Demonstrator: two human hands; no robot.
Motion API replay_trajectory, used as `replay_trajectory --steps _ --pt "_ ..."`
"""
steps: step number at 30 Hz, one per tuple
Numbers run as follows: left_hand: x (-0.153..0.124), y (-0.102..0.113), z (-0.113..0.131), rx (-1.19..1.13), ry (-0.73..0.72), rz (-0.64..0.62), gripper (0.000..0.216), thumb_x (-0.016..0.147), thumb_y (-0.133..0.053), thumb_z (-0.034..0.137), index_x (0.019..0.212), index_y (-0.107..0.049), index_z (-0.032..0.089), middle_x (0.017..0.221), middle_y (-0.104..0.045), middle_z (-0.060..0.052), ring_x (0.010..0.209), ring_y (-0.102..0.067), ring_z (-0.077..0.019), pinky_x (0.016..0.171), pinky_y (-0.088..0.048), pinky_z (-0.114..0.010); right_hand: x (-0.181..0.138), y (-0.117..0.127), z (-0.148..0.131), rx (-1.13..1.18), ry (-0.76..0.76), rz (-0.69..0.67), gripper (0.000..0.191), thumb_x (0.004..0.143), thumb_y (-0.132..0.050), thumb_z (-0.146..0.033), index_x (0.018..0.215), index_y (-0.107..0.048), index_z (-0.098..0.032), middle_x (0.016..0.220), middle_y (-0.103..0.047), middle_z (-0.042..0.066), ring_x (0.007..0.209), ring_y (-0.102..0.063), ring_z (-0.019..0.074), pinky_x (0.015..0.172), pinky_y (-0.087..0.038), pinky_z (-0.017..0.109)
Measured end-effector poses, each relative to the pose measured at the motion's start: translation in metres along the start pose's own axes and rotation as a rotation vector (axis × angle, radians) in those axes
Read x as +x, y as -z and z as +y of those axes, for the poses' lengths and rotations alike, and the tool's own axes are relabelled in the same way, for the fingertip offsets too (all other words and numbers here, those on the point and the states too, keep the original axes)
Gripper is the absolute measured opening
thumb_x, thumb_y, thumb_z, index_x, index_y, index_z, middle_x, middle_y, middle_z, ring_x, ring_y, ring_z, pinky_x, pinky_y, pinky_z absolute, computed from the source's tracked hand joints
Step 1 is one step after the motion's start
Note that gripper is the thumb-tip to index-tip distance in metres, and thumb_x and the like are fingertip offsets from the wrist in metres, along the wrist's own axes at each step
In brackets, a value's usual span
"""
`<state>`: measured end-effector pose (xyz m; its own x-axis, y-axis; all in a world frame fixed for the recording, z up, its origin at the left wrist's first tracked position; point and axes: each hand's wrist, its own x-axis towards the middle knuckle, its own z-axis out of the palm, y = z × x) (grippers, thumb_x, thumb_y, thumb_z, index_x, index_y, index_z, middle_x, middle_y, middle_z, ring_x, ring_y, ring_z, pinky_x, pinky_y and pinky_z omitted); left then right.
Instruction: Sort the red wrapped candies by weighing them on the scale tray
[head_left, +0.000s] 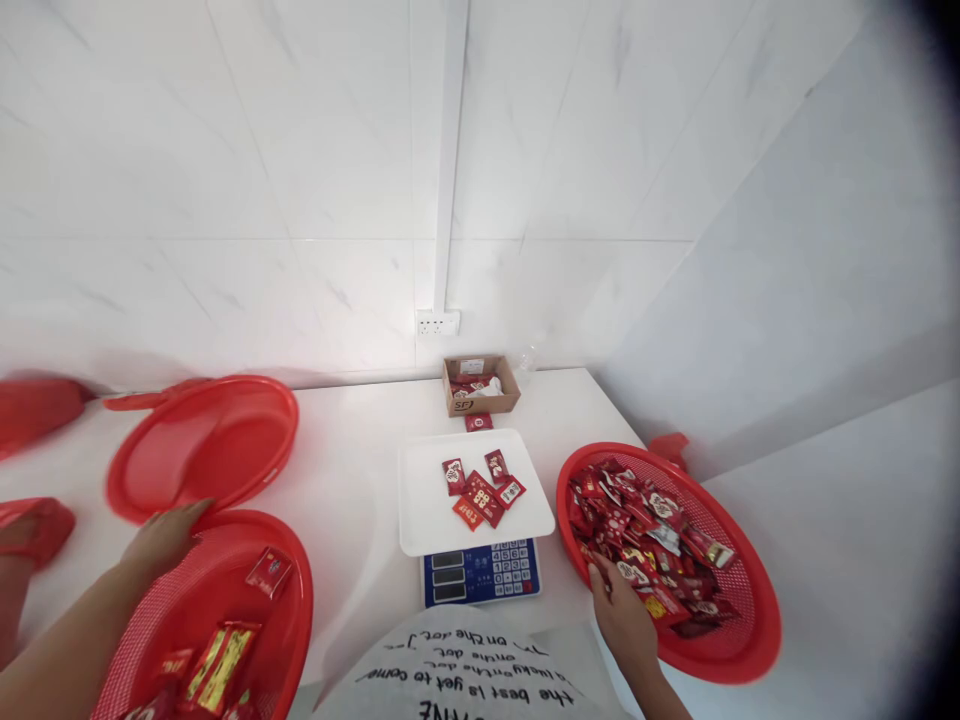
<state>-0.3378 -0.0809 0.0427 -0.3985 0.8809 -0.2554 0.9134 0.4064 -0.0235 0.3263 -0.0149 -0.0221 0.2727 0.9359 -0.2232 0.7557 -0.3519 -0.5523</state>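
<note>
My left hand (166,538) is closed over the far rim of a red mesh basket (302,580) at the lower left, just in front of another red basket (289,425). Inside the near basket lie a gold packet (223,665) and several red packets (270,573). My right hand (619,605) reaches over the near rim of the right-hand red basket (765,640), full of red snack packets (660,505). Its fingers are pinched at a red packet, partly hidden. Between the hands, several packets (484,497) lie on the white tray (420,520) of a blue digital scale (480,572).
A small cardboard box (484,404) with red packets stands behind the scale, with one packet (478,423) before it. Clear plastic (529,358) lies beside the box. A wall socket (437,323) is above. At far left, another person's hand (30,530) is near red items.
</note>
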Motion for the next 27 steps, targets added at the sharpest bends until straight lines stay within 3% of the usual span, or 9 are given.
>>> replay_trajectory --steps 3,7,11,14,16,18,23,27 --pt "0.002 -0.001 0.012 0.052 -0.107 0.061 0.052 0.067 -0.045 0.007 0.116 -0.057 0.021 0.125 -0.060 -0.007 0.122 -0.047 -0.0256 0.102 -0.032 -0.040 0.000 0.001 -0.002 -0.024 -0.021 -0.017 0.063 0.079 -0.025 -0.052 0.119 -0.054 -0.014 0.125 -0.058 0.013 0.113 -0.054 0.0301 0.091 -0.042 0.042" --pt "0.009 0.008 0.031 0.133 0.001 0.126 0.063 0.068 -0.035 -0.001 0.126 -0.049 0.020 0.135 -0.050 -0.005 0.131 -0.035 -0.0241 0.103 -0.029 -0.042 -0.001 0.003 -0.004 -0.037 -0.031 -0.048 0.065 0.078 -0.023 -0.052 0.122 -0.052 -0.013 0.128 -0.056 0.013 0.115 -0.052 0.0304 0.094 -0.040 0.042" --pt "0.014 0.021 0.065 -0.012 0.013 0.226 0.056 0.077 -0.032 0.008 0.133 -0.039 0.008 0.137 -0.046 -0.015 0.127 -0.040 -0.0279 0.100 -0.035 -0.039 -0.002 0.003 -0.005 -0.035 -0.033 -0.054 0.066 0.079 -0.023 -0.053 0.123 -0.051 -0.013 0.128 -0.055 0.013 0.115 -0.052 0.0304 0.094 -0.039 0.042" --pt "0.011 0.020 0.106 -0.208 -0.214 0.092 0.049 0.085 -0.033 0.028 0.130 -0.045 0.013 0.131 -0.053 -0.013 0.121 -0.048 -0.0270 0.100 -0.037 -0.040 -0.003 0.003 -0.005 -0.029 -0.023 -0.050 0.064 0.080 -0.023 -0.052 0.123 -0.051 -0.014 0.129 -0.055 0.013 0.116 -0.051 0.0300 0.094 -0.039 0.041" --pt "0.008 0.013 0.133 -0.218 -0.424 -0.053 0.046 0.083 -0.042 0.039 0.124 -0.053 0.019 0.128 -0.057 -0.010 0.122 -0.047 -0.0279 0.105 -0.030 -0.044 -0.003 0.002 -0.004 -0.028 -0.021 -0.043 0.062 0.080 -0.024 -0.052 0.123 -0.051 -0.015 0.130 -0.054 0.012 0.117 -0.051 0.0298 0.094 -0.039 0.042" --pt "0.007 0.004 0.154 -0.204 -0.516 -0.135 0.044 0.084 -0.042 0.041 0.121 -0.056 0.020 0.123 -0.061 -0.010 0.118 -0.051 -0.0291 0.104 -0.029 -0.046 -0.002 0.000 -0.002 -0.032 -0.016 -0.036 0.061 0.081 -0.024 -0.051 0.123 -0.051 -0.016 0.129 -0.055 0.011 0.116 -0.051 0.0297 0.094 -0.040 0.042" --pt "0.026 -0.004 0.176 -0.165 -0.489 -0.070 0.046 0.090 -0.033 0.035 0.129 -0.049 0.016 0.120 -0.062 -0.013 0.105 -0.058 -0.0296 0.088 -0.044 -0.042 0.003 -0.003 0.002 -0.031 0.019 -0.010 0.059 0.082 -0.026 -0.049 0.121 -0.052 -0.014 0.123 -0.058 0.014 0.113 -0.053 0.0291 0.093 -0.040 0.043" --pt "0.037 -0.006 0.207 -0.148 -0.483 0.029 0.046 0.090 -0.034 0.029 0.133 -0.044 0.015 0.133 -0.051 -0.015 0.123 -0.044 -0.0307 0.100 -0.033 -0.047 0.005 -0.005 -0.005 -0.020 0.200 0.125 0.052 0.083 -0.030 -0.043 0.114 -0.056 -0.009 0.116 -0.061 0.018 0.109 -0.054 0.0287 0.095 -0.040 0.044"
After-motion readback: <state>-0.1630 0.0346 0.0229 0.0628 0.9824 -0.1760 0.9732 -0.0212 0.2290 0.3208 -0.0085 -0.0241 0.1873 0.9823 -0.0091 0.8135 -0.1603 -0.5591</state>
